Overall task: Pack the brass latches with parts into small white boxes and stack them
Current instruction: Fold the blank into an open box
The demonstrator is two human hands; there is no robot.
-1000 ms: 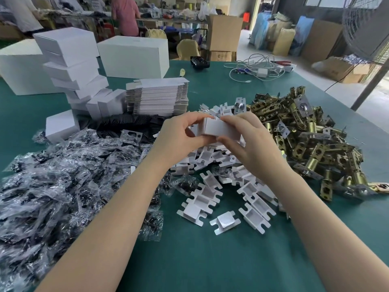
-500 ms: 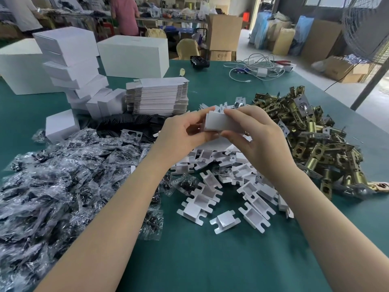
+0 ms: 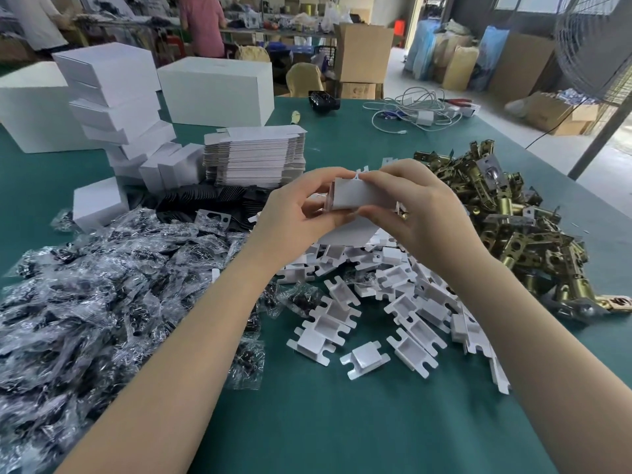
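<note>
Here, small white box [image 3: 359, 196] pinched between left hand [image 3: 297, 213] and right hand [image 3: 417, 206], raised above table.

Both hands, left [image 3: 294, 217] and right [image 3: 420, 213], raised together, fingers curled, pinching.

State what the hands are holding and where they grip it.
Both hands hold one small white box: left hand at its left end, right hand pinching its top and bottom edges.

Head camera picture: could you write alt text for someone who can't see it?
Two hands, left hand and right hand, hold a small white box above a green table. Bagged parts lie left, white inserts in the middle, brass latches right, stacked boxes behind.
</note>
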